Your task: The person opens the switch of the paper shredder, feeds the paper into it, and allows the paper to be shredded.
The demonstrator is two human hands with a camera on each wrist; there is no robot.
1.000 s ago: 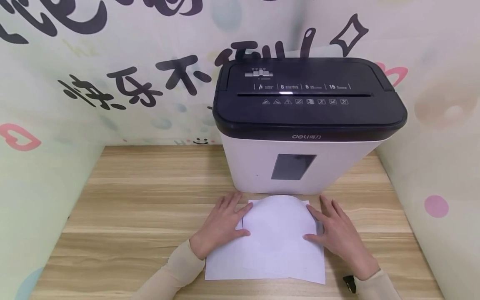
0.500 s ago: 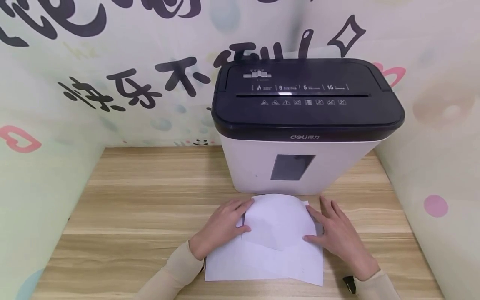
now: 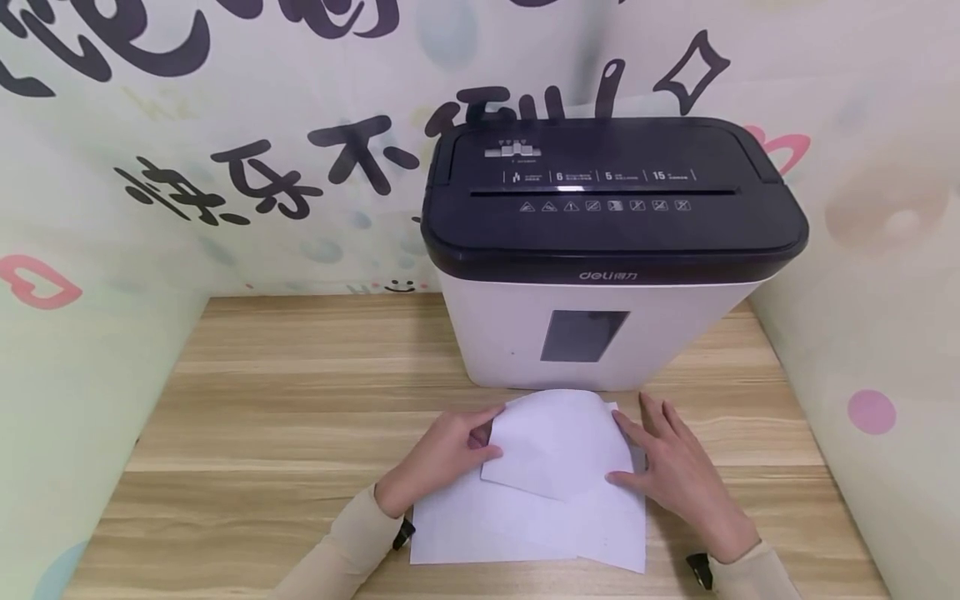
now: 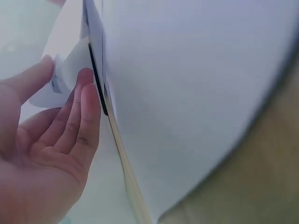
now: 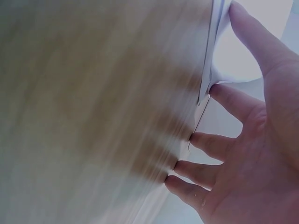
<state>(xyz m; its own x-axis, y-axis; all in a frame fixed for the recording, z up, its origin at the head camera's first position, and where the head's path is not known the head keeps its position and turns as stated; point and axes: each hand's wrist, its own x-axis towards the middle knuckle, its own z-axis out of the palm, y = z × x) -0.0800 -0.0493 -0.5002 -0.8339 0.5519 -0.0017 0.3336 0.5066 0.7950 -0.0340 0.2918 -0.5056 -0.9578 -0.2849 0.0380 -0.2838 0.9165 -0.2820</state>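
Observation:
A white sheet of paper (image 3: 558, 442) bows upward, its lower left edge lifted off more white paper (image 3: 465, 525) lying flat below. At that sheet's left edge is my left hand (image 3: 442, 458), its thumb and index finger on the paper and the other fingers curled in. The left wrist view shows the thumb (image 4: 39, 77) against the curled sheet, with fingers beside and behind it. On the right side my right hand (image 3: 678, 467) has spread fingers. Its thumb and index finger touch the sheet's right edge, while the other fingertips (image 5: 180, 184) rest on the table.
Just behind the paper stands a white paper shredder (image 3: 495, 333) with a black top and a narrow feed slot (image 3: 600, 193). It sits on a wooden table (image 3: 285, 400). Printed wall panels (image 3: 315, 242) enclose the table at the back and sides.
My left hand's fingers have drawn in from lying flat to curling at the sheet's edge. The top sheet's lower left edge has risen and shifted up. My right hand has stayed put.

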